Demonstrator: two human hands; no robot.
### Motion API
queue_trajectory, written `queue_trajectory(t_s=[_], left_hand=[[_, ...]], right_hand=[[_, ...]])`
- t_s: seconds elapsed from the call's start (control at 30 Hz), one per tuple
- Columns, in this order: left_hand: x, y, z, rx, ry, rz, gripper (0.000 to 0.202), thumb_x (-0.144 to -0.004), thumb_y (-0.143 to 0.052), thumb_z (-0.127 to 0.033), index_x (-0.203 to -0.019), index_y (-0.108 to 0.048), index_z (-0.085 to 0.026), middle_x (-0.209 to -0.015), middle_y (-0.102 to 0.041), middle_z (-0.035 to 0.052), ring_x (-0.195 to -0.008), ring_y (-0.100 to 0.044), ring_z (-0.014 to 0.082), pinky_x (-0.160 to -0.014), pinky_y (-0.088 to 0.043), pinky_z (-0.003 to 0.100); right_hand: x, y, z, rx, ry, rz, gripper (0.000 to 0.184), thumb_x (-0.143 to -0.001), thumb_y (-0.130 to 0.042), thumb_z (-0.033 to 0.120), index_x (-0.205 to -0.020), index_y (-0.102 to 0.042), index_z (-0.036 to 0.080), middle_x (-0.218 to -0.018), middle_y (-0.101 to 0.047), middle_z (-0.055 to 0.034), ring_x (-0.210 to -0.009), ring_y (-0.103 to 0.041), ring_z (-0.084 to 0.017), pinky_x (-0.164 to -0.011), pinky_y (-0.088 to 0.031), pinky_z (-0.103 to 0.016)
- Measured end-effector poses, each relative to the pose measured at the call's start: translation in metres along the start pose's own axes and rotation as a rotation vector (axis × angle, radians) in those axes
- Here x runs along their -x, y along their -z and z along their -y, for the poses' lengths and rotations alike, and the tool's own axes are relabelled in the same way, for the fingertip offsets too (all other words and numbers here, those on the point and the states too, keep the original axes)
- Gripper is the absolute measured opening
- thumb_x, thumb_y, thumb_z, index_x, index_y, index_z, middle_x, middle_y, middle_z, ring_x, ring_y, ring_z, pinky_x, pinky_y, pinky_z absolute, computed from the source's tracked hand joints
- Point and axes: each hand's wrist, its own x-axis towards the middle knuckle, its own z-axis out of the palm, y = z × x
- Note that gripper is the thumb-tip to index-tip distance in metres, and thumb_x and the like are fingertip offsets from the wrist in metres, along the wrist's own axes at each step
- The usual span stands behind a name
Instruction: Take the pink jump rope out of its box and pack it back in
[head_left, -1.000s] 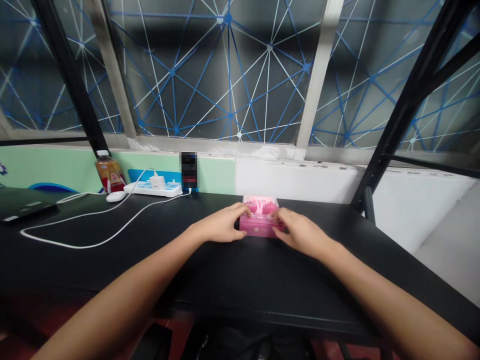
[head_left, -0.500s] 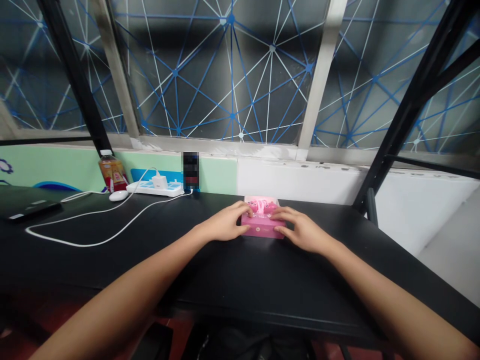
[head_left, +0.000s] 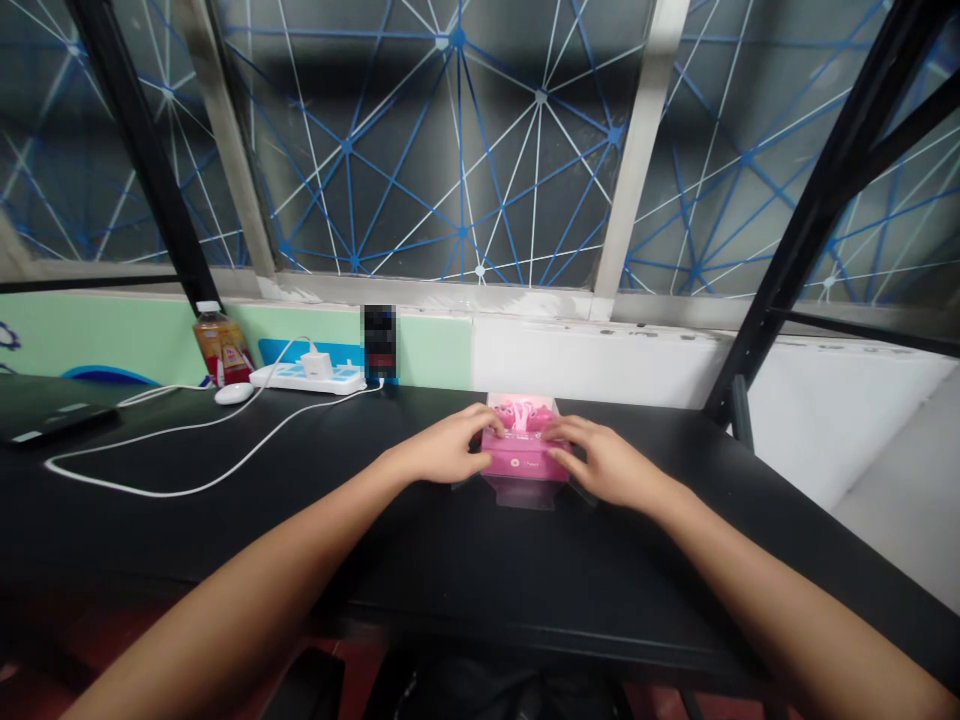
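A small pink box (head_left: 524, 463) sits on the black desk in front of me, with a clear window on top. Pink contents with a whitish-pink ribbon or cord (head_left: 522, 414) show through it; their kind is unclear. My left hand (head_left: 452, 446) grips the box's left side, thumb low at the front corner and fingers at the upper edge. On the opposite side my right hand (head_left: 600, 458) holds it the same way, fingers curved over the top edge. A faint pinkish patch (head_left: 519, 493) lies before the box, either a clear flap or a reflection.
Left on the black desk (head_left: 465, 560) are a drink bottle (head_left: 223, 348), a white mouse (head_left: 234, 394), a power strip (head_left: 304, 377) with a charger, a looping white cable (head_left: 172, 494) and a dark flat device (head_left: 64, 425). A pixelated upright object (head_left: 379, 342) stands at the back. Black posts flank the desk.
The box's front face has shifted slightly toward me, and the faint pinkish patch now shows before it. Both hands keep nearly the same hold. The view has moved slightly.
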Motion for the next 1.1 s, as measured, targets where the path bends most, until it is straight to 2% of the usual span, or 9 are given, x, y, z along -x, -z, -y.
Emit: queue_trajectory(t_s=[0.2,0.37,0.43,0.5,0.53,0.63,0.8,0.93,1.1], left_hand=[[-0.003,0.002,-0.006,0.014,-0.004,-0.025,0.021,-0.094,-0.046,-0.032,-0.104,-0.061,-0.021,-0.116,-0.059,0.0067,-0.103,-0.057,0.0193,-0.094,-0.045,0.035],[-0.005,0.000,-0.003,0.021,0.003,-0.033,0.022,-0.094,-0.048,-0.036,-0.103,-0.063,-0.022,-0.117,-0.059,0.0061,-0.102,-0.058,0.0187,-0.092,-0.046,0.034],[-0.005,-0.002,0.000,0.017,0.021,-0.044,0.020,-0.091,-0.054,-0.036,-0.104,-0.063,-0.023,-0.117,-0.058,0.0063,-0.096,-0.060,0.0177,-0.086,-0.048,0.033],[-0.005,-0.005,0.001,0.004,0.026,-0.064,0.020,-0.087,-0.059,-0.035,-0.103,-0.063,-0.023,-0.117,-0.058,0.0061,-0.091,-0.060,0.0167,-0.082,-0.050,0.031],[-0.005,-0.006,0.001,-0.007,0.028,-0.076,0.019,-0.087,-0.060,-0.034,-0.102,-0.064,-0.023,-0.115,-0.058,0.0058,-0.089,-0.061,0.0163,-0.081,-0.050,0.031],[-0.006,-0.008,0.000,-0.044,0.059,-0.128,0.021,-0.087,-0.059,-0.034,-0.103,-0.064,-0.023,-0.111,-0.061,0.0045,-0.081,-0.061,0.0148,-0.075,-0.049,0.029],[-0.015,-0.009,0.003,-0.074,0.170,-0.219,0.023,-0.086,-0.059,-0.041,-0.098,-0.066,-0.022,-0.094,-0.068,0.0019,-0.068,-0.061,0.0142,-0.067,-0.045,0.027],[-0.027,-0.008,0.010,-0.117,0.335,-0.252,0.030,-0.082,-0.060,-0.050,-0.092,-0.069,-0.023,-0.069,-0.066,0.0006,-0.066,-0.062,0.0184,-0.060,-0.040,0.026],[-0.035,-0.011,0.024,-0.171,0.358,-0.270,0.029,-0.082,-0.060,-0.047,-0.096,-0.068,-0.024,-0.072,-0.068,0.0014,-0.071,-0.064,0.0202,-0.061,-0.040,0.026]], right_hand=[[0.001,0.001,0.002,0.002,-0.009,0.040,0.025,-0.095,-0.050,0.025,-0.117,-0.061,0.024,-0.122,-0.062,-0.0095,-0.112,-0.059,-0.024,-0.099,-0.047,-0.043],[0.009,0.006,0.011,0.046,0.002,0.177,0.084,-0.070,-0.078,0.046,-0.144,-0.042,0.025,-0.150,-0.037,-0.0123,-0.141,-0.030,-0.033,-0.112,-0.033,-0.051],[0.010,0.008,0.025,0.100,0.077,0.170,0.071,-0.073,-0.076,0.047,-0.136,-0.052,0.025,-0.149,-0.039,-0.0119,-0.141,-0.030,-0.035,-0.113,-0.029,-0.054],[0.008,0.009,0.041,0.077,0.173,0.210,0.030,-0.086,-0.063,0.039,-0.113,-0.068,0.027,-0.136,-0.055,-0.0077,-0.125,-0.050,-0.029,-0.107,-0.038,-0.047],[0.006,0.009,0.048,0.025,0.203,0.267,0.021,-0.091,-0.056,0.031,-0.105,-0.070,0.026,-0.121,-0.065,-0.0052,-0.108,-0.061,-0.023,-0.097,-0.047,-0.040],[0.004,0.007,0.064,-0.041,0.247,0.378,0.024,-0.090,-0.050,0.018,-0.099,-0.071,0.024,-0.096,-0.072,-0.0030,-0.085,-0.066,-0.018,-0.077,-0.052,-0.031],[0.008,0.006,0.075,-0.070,0.235,0.405,0.024,-0.088,-0.051,0.015,-0.095,-0.072,0.022,-0.085,-0.073,-0.0031,-0.076,-0.066,-0.017,-0.071,-0.049,-0.029],[0.015,0.008,0.085,-0.269,0.277,0.572,0.023,-0.085,-0.057,0.018,-0.101,-0.073,0.020,-0.084,-0.073,-0.0020,-0.073,-0.065,-0.015,-0.068,-0.049,-0.025],[0.015,0.012,0.091,-0.553,0.268,0.689,0.027,-0.086,-0.063,0.029,-0.108,-0.072,0.015,-0.096,-0.073,-0.0080,-0.081,-0.067,-0.015,-0.072,-0.051,-0.023]])
